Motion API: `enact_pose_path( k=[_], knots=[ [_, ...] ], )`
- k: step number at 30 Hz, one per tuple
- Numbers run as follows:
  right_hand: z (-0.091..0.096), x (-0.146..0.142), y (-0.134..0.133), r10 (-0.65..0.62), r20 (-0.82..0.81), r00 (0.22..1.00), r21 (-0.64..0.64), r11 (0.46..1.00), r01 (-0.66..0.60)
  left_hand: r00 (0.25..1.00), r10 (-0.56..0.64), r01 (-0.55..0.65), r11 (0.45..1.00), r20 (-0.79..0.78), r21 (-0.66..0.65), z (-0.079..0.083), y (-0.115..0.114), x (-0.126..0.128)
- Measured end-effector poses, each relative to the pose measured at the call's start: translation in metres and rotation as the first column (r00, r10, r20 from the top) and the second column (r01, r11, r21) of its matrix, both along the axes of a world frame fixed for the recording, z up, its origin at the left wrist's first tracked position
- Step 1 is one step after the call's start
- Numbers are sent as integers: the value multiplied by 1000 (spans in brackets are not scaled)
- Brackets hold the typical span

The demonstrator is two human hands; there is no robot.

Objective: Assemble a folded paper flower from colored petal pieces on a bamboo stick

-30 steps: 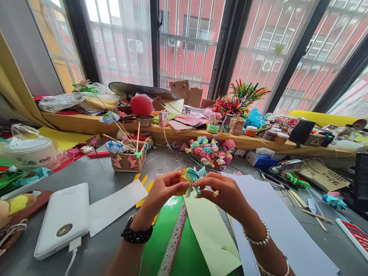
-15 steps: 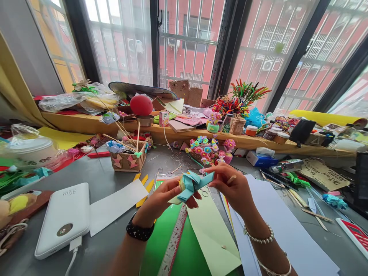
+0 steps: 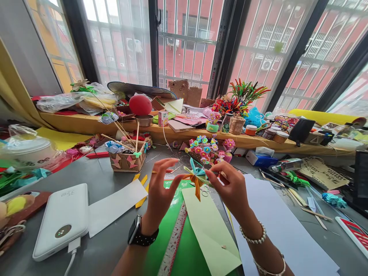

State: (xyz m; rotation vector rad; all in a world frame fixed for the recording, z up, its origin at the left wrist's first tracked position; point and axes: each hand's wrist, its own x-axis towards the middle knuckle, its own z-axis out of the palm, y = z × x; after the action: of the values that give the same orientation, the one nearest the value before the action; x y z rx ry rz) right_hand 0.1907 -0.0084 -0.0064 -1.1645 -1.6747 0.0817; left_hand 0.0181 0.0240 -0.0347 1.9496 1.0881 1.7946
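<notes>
My right hand (image 3: 230,184) pinches the right side of a folded paper piece (image 3: 197,179) with blue, orange and pale green points, held up over the work area. My left hand (image 3: 161,188) is beside it on the left, fingers spread apart. Its thumb tip is right at the left point of the paper; I cannot tell whether they touch. Below the hands lie a pale green paper strip (image 3: 212,234), a patterned ruler (image 3: 174,241) and a shiny green mat (image 3: 155,251). Scissors (image 3: 205,191) show partly behind the folded paper.
To the left are a white power bank (image 3: 64,218) with a cable and a white paper strip (image 3: 116,207). White sheets (image 3: 284,230) lie to the right. A cardboard box (image 3: 126,161) with sticks and a bunch of crocheted flowers (image 3: 205,149) stand behind.
The folded paper has turned, so orange points now show beside the blue. My left hand has loosened from it and risen leftward, its fingers spreading. My right hand still pinches it.
</notes>
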Motion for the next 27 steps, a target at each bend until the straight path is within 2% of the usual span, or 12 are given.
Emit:
enact_pose_path(
  k=[2, 4, 7, 10, 15, 20, 24, 27],
  knots=[
    [-1, -1, 1, -16, 33, 999, 2, 1000, 15, 988, 41, -17, 987, -149, 158, -3, -2, 4],
    [-2, -2, 1, -16, 50, 999, -16, 1000, 17, 969, 35, 24, 972, -246, 235, -4, -6, 8],
    [-2, -4, -1, -38, 47, 998, -28, 999, 39, 932, 5, 89, 966, -363, 241, -4, -11, 13],
    [-3, -6, -2, -48, 48, 998, -26, 998, 49, 911, -31, 124, 971, -411, 202, -4, -14, 17],
    [-5, -11, -3, -23, 52, 998, -42, 999, 25, 934, -3, 72, 981, -358, 180, -7, -17, 27],
    [-2, -12, -4, 23, 41, 999, -93, 995, -19, 957, -20, 50, 994, -291, 95, -8, -18, 29],
    [3, -6, -5, 158, 31, 987, -173, 973, -150, 970, -132, 137, 990, -204, 13, -5, -17, 24],
    [6, 0, -5, 236, 29, 971, -174, 958, -227, 963, -214, 217, 976, -165, 4, -2, -17, 19]
  ],
)
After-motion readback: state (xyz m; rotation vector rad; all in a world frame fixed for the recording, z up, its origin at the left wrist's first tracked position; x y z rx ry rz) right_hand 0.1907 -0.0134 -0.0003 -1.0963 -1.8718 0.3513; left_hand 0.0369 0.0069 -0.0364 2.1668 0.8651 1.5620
